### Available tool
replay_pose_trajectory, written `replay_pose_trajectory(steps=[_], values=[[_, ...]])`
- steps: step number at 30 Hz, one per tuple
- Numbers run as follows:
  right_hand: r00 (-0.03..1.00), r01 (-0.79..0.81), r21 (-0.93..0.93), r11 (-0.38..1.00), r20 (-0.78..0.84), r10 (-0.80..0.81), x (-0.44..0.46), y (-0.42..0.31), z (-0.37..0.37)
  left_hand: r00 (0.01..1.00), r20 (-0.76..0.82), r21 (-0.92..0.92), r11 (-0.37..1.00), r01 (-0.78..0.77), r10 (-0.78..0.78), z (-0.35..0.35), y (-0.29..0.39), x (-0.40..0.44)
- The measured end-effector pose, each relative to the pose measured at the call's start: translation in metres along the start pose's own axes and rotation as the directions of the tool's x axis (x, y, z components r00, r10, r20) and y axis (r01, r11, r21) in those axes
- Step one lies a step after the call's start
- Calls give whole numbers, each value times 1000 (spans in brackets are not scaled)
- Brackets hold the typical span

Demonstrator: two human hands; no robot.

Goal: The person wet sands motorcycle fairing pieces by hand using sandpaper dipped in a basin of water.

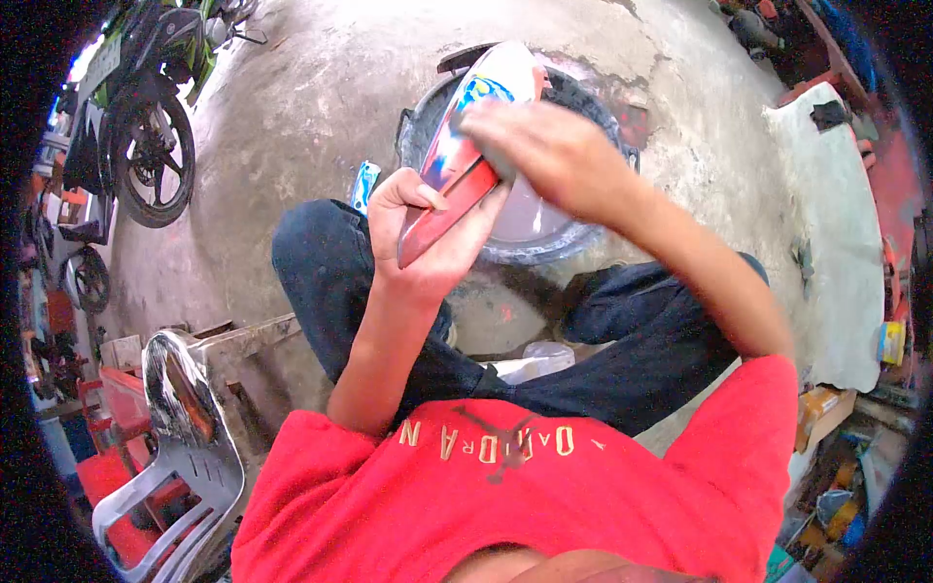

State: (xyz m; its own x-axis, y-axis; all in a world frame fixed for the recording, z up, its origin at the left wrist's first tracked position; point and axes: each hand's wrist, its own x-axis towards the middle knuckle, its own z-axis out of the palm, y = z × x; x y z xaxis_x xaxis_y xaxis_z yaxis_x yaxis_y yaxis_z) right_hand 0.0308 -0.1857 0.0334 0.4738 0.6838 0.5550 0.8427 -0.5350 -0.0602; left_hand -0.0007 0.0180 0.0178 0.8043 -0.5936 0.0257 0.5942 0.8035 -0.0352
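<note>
My left hand (428, 223) is wrapped round the lower part of a long, tapered panel (455, 207), red at the near end and white with blue and yellow graphics farther up. The panel is tilted, its wide end over a round dark basin (554, 251) with cloudy liquid in it. Blurred by motion, my right hand (544, 151) lies across the panel's middle with its fingers over the right edge. A small dark grey piece shows under those fingers, too blurred to make out. The panel hides part of the basin.
A motorcycle wheel (151, 151) stands at the upper left, a grey plastic chair (199, 466) at the lower left. Beside my left knee lies a small blue-and-white item (365, 187). A white sheet (836, 243) is on the right, and a clear plastic item (539, 361) lies between my legs.
</note>
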Motion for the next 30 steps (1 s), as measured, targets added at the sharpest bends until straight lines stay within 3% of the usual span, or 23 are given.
replay_pose_trajectory(steps=[2, 3, 5, 8, 10, 11, 12, 14, 15, 18, 19, 20, 24, 26, 27, 30], values=[[997, -80, -61, 995, 4, 80, -1, 20, 3, 981, -187, 166, 986, -27, 59, 22, -8, -3], [999, -49, -36, 998, 0, 49, -4, 13, 5, 990, -130, 126, 991, -47, 63, 18, -9, -2], [998, 36, 15, 999, -52, -35, 0, -20, -2, 983, 180, -89, 995, 33, -17, -13, 3, 3], [995, 96, 111, 989, -49, -91, -1, -13, -4, 998, 64, -88, 996, 0, 6, -19, 6, -3], [997, -79, -54, 995, -1, 79, -6, 21, 3, 985, -161, 165, 986, -38, 65, 18, -9, -3], [998, -67, -79, 995, 8, 68, -12, 25, 7, 981, -182, 199, 980, -27, 64, 19, -8, -3], [998, -54, -105, 993, 17, 56, -12, 26, 6, 987, -146, 161, 986, -38, 62, 18, -7, -3], [998, 35, 28, 999, -48, -34, -2, -15, -1, 995, -67, 70, 995, -75, 79, 3, -3, 1], [995, 92, 11, 996, -34, -91, 7, -34, -11, 989, 147, 31, 1000, 4, -8, -1, 2, 1], [1000, 3, -12, 1000, -16, -3, 3, -10, -6, 992, -107, -40, 997, -68, 64, 9, -4, -6], [999, -47, -20, 999, -7, 47, 2, 5, -2, 972, -199, 70, 992, -109, 121, 21, -11, -4], [998, -58, -92, 994, -12, 57, -2, 14, 5, 974, -193, 60, 992, -110, 119, 21, -11, -6], [996, 86, 2, 996, -23, -86, 9, -49, -16, 984, -124, 0, 992, -129, 128, 8, -8, -3], [997, 69, 50, 996, -36, -67, 5, -32, -12, 988, -87, -28, 991, -131, 128, 2, -6, -5], [1000, -12, -32, 999, -27, 12, 3, -15, -7, 949, -258, 57, 984, -171, 180, 23, -15, -1], [998, -65, -153, 986, 11, 67, -8, 10, 3, 967, -225, 73, 992, -106, 120, 21, -12, -2]])
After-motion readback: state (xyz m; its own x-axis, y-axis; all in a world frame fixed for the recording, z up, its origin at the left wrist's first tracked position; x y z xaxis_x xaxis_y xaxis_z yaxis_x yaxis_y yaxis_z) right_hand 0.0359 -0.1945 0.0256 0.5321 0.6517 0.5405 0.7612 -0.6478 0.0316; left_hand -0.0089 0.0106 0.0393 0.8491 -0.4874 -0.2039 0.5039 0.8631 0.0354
